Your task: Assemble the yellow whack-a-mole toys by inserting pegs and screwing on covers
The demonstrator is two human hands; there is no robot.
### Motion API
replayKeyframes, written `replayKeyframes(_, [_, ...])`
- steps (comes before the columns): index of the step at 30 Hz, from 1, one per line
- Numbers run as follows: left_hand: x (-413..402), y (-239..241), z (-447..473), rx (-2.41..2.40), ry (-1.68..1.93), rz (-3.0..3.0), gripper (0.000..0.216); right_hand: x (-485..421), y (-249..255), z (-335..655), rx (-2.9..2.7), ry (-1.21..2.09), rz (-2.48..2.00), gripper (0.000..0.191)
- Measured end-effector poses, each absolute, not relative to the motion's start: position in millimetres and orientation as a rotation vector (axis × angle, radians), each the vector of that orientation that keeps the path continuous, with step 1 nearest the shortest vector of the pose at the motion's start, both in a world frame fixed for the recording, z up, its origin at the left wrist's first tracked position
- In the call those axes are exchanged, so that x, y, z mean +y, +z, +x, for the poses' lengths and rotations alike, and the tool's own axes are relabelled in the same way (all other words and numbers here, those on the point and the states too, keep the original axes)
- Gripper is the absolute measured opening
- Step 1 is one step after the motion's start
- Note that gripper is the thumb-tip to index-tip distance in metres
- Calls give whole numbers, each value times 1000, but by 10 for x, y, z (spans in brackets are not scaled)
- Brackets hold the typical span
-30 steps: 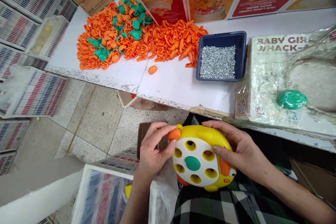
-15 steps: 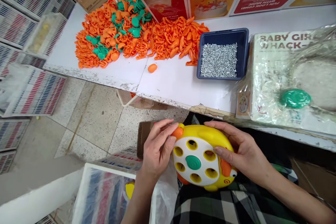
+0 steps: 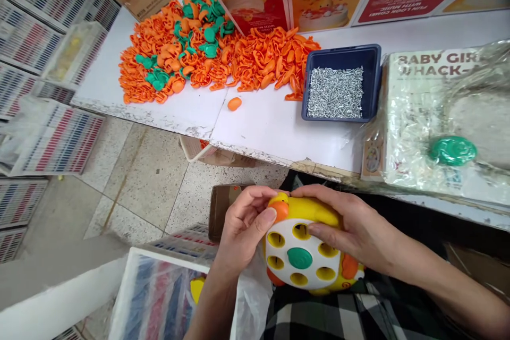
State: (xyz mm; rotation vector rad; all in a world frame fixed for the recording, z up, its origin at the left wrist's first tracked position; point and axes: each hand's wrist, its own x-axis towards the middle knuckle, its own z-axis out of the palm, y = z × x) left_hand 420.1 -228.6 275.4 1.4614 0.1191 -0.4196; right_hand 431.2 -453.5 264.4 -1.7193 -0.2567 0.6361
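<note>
A yellow duck-like toy (image 3: 332, 210) rests at my lap, its white face plate with several round holes and a green centre (image 3: 299, 258) turned up. My left hand (image 3: 247, 223) pinches an orange foot piece (image 3: 280, 211) at the toy's upper left corner, thumb on top and fingers behind. My right hand (image 3: 346, 220) grips the toy's upper edge, its thumb on the rim of a hole and its fingers over the back. Another orange part (image 3: 349, 266) sits by the head at the right, and one more shows at the lower left. The toy's underside is hidden.
On the white table (image 3: 255, 133) lie a heap of orange and green plastic parts (image 3: 171, 58), a single orange piece (image 3: 234, 103) and a blue tray of screws (image 3: 340, 85). A plastic-wrapped box (image 3: 418, 117) carries a green oval piece (image 3: 453, 150). A white crate (image 3: 133, 276) stands at my left.
My right hand has slid left along the toy's upper edge, toward my left hand. The toy has turned slightly and shifted down; my left thumb now presses on the orange foot piece.
</note>
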Motion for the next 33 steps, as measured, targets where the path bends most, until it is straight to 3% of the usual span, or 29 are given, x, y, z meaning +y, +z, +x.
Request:
replayKeyframes(8, [-2193, 2758, 4180, -404, 52, 2281, 30, -4408, 2726, 4412, -269, 621, -1814, 36])
replayKeyframes(20, [-2283, 2767, 4162, -490, 108, 2447, 35, -4407, 2645, 4367, -240, 579, -1820, 34])
replayKeyframes(23, [-2360, 2764, 4118, -261, 77, 2316, 32, -4415, 2627, 4359, -221, 571, -1798, 36])
replayKeyframes(29, [-2386, 2777, 4157, 266, -432, 1562, 28, -4449, 2601, 4322, -200, 554, -1750, 36])
replayKeyframes(33, [-2371, 2733, 4202, 392, -557, 1281, 31, -4458, 2611, 4301, -194, 572, -1733, 38])
